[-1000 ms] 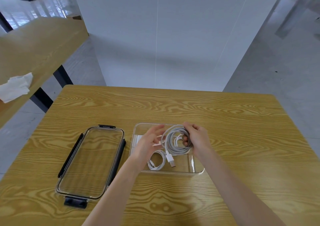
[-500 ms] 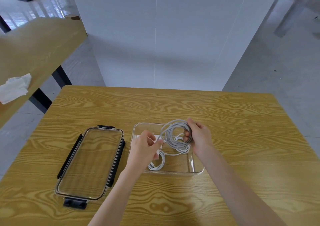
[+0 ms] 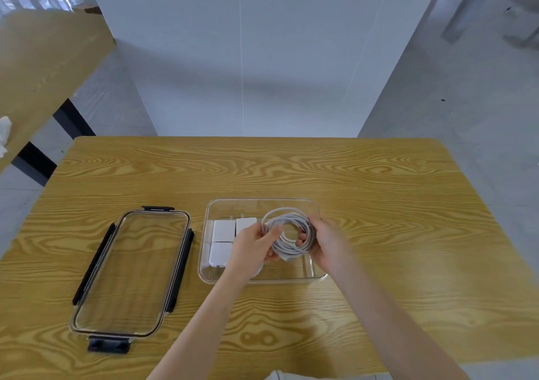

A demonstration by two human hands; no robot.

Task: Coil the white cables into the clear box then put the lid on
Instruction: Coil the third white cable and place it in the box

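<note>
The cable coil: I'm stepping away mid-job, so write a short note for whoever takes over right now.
Left hand and right hand both grip the cable coil, held over the clear box. White chargers sit in the box's left part. The lid lies on the table, left of the box.
Done: coil wound.
Left: lay the coil in, fit the lid.

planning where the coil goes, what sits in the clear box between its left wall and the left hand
Head view: white charger blocks sit there, inside the clear box, between its left wall and the left hand.
</note>
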